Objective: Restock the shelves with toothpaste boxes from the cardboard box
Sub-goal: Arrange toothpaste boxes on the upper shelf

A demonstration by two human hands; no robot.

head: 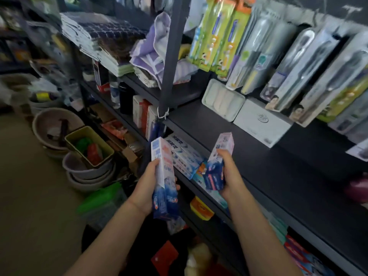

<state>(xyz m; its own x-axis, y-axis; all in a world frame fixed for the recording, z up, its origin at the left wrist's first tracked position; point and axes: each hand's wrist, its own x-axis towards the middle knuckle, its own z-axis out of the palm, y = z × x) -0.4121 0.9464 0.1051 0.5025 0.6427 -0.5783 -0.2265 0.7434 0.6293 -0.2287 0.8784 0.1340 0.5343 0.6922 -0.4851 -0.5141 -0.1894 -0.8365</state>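
My left hand (148, 186) grips a long white-and-blue toothpaste box (163, 176), held upright in front of the dark shelf (268, 172). My right hand (229, 172) grips a second toothpaste box (219, 162), pink-white at the top and blue below, tilted toward the shelf edge. Behind both boxes, several toothpaste boxes (183, 154) lie stacked on the shelf level below. The cardboard box is not in view.
Toothbrush packs (298, 62) hang over the dark shelf; a white case (260, 121) and a pale tray (223, 100) sit on it. A vertical post (169, 66) divides the racks. Stacked basins (87, 170) and a green bin (87, 145) stand on the floor at left.
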